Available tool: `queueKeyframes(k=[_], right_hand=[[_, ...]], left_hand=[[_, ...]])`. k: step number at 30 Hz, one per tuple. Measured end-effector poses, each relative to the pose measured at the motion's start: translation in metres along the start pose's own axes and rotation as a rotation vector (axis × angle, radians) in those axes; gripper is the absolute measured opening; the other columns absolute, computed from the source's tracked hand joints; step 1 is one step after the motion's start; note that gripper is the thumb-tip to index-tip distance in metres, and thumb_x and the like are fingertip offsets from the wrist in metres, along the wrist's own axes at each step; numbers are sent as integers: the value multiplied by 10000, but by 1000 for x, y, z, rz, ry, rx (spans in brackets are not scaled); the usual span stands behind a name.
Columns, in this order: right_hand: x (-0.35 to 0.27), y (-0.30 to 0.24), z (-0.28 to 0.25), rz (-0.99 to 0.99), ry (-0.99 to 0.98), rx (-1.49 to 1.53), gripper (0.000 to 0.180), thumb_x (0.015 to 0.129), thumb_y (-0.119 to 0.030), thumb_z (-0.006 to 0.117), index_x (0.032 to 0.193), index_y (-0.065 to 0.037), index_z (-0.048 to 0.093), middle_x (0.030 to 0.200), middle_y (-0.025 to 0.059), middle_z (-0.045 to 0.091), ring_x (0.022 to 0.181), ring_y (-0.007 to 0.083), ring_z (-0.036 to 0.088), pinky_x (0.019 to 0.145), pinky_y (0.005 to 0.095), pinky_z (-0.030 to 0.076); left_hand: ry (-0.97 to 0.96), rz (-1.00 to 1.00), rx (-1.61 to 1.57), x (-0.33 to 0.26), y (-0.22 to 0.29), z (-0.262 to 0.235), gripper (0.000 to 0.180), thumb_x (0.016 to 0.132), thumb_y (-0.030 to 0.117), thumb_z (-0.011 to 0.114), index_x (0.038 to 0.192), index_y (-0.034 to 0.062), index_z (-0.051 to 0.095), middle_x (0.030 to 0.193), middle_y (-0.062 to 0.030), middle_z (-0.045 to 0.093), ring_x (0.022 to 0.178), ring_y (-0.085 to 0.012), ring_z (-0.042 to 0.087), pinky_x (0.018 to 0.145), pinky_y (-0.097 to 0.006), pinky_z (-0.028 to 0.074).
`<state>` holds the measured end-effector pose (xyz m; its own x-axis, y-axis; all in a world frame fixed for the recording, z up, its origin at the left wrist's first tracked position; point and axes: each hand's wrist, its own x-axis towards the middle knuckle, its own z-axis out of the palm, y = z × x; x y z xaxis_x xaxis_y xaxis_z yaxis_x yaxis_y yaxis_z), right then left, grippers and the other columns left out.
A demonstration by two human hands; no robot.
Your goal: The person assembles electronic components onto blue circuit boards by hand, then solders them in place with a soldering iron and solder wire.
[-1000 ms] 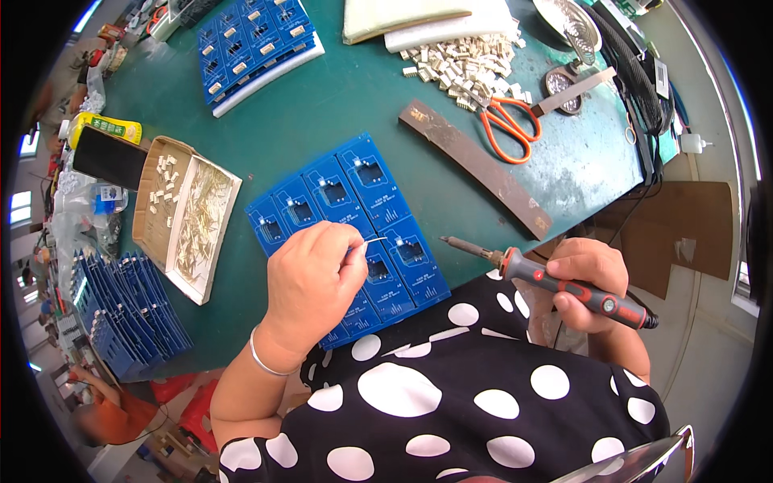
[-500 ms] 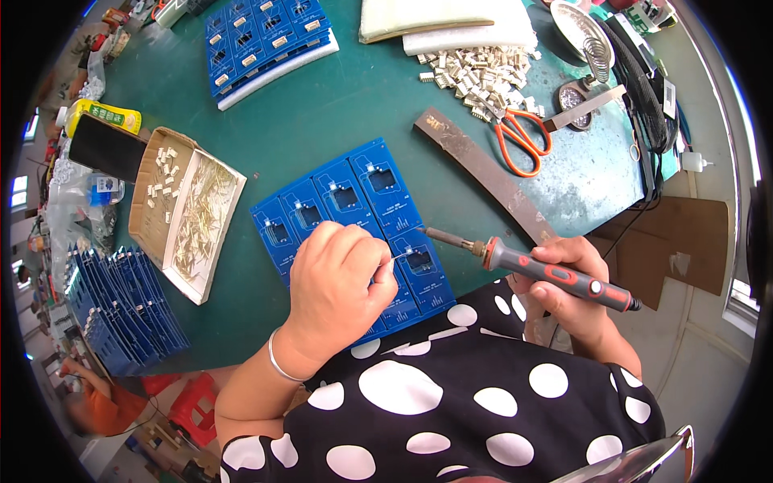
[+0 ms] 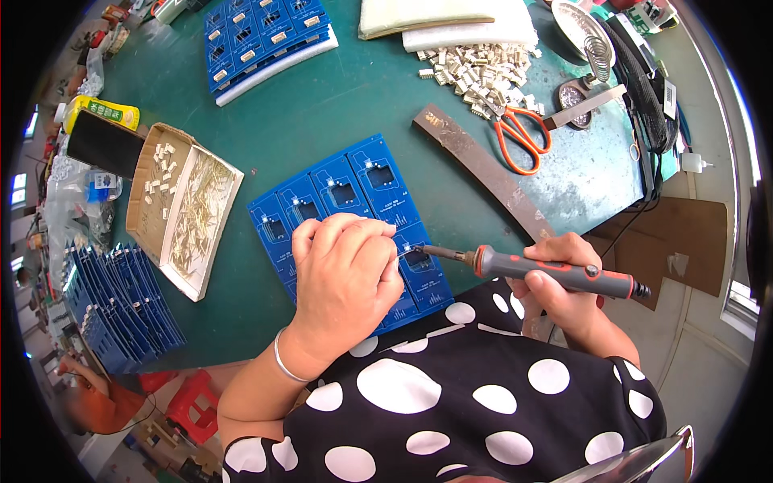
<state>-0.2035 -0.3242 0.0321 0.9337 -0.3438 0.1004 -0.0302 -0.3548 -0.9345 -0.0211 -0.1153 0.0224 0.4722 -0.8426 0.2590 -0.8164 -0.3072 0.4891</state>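
Note:
My right hand (image 3: pixel 568 282) is closed around the grey and red handle of a soldering iron (image 3: pixel 555 272), which points left. The iron's tip is at a cutout in the right-hand part of a blue circuit board panel (image 3: pixel 388 190), close to my left fingertips. My left hand (image 3: pixel 346 270) lies over the panel's middle, fingers curled and pinched. A thin silvery strand, apparently solder wire (image 3: pixel 405 253), shows at its fingertips; the rest is hidden by the hand. Small white connectors sit along several cutouts on the panel.
Left of the panel stands a cardboard box (image 3: pixel 219 233) of small white connectors and thin pins. Blue boards (image 3: pixel 129 310) are stacked at the left edge. Behind lie more board panels (image 3: pixel 266 36), a heap of white connectors (image 3: pixel 475 72), orange-handled scissors (image 3: pixel 523 141) and a brown bar (image 3: pixel 483 173).
The soldering iron has moved left and slightly down, bringing its tip to the cutout by my left fingertips. My left hand has shifted slightly, still pinched.

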Motion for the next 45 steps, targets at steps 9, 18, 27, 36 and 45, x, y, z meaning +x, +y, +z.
queueKeyframes(k=[9,18,27,36,45], right_hand=[[1,0,1,206,82,61,275,769,-201,781,859,2,619,737,102,666,583,185,647,551,291,510],[8,-6,-3,58,35,-6,245,770,-178,760,844,-8,599,757,120,665,616,214,654,580,300,519],[7,-17,-5,96,76,62,227,803,-180,723,875,3,607,763,122,682,638,200,682,583,298,526],[15,-11,22,-32,-97,39,274,857,-212,670,943,38,599,725,152,660,552,164,661,520,271,514],[21,-14,27,-47,-115,20,275,856,-215,663,932,41,597,709,143,656,544,151,660,512,262,510]], left_hand=[[-4,2,47,2,1,2,176,677,64,690,807,115,583,1020,-16,640,1006,-238,558,918,-419,327],[-18,-7,57,0,3,5,166,693,85,722,810,127,612,1061,-19,613,1049,-246,536,930,-428,321],[60,-69,69,-15,-12,-20,136,750,114,737,836,157,640,712,18,574,724,-191,541,824,-404,322],[42,-171,4,-35,-13,-19,171,707,60,711,782,151,587,705,22,587,692,-185,519,774,-383,304],[83,-142,6,-35,-15,-12,166,707,53,712,775,148,594,680,28,569,685,-178,512,772,-385,294]])
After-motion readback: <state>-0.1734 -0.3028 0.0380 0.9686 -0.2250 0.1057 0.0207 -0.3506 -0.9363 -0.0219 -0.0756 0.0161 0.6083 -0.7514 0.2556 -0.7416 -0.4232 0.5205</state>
